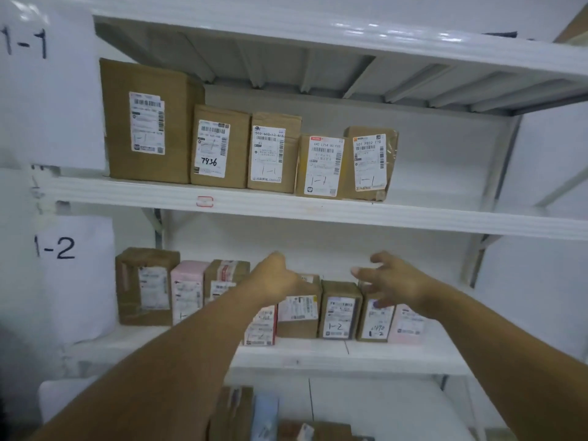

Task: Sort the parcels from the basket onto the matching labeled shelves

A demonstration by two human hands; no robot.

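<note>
On the white metal upper shelf [318, 211], beside a white paper sign marked 1-1 [28, 43], five brown cardboard parcels [219, 148] upright side by side, white labels facing out, tallest at the left. On the white lower shelf [350, 351], by a paper sign marked 1-2 [60, 249], a row of small brown cardboard and pale pink boxes [340, 310], likewise upright with labels forward.

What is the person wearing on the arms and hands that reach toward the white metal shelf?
Nothing visible. Both forearms are bare to the picture's edge, with no sleeve or cuff in view. The left hand and right hand are ungloved, and no watch, bracelet or ring shows on the wrists or visible fingers.
</note>
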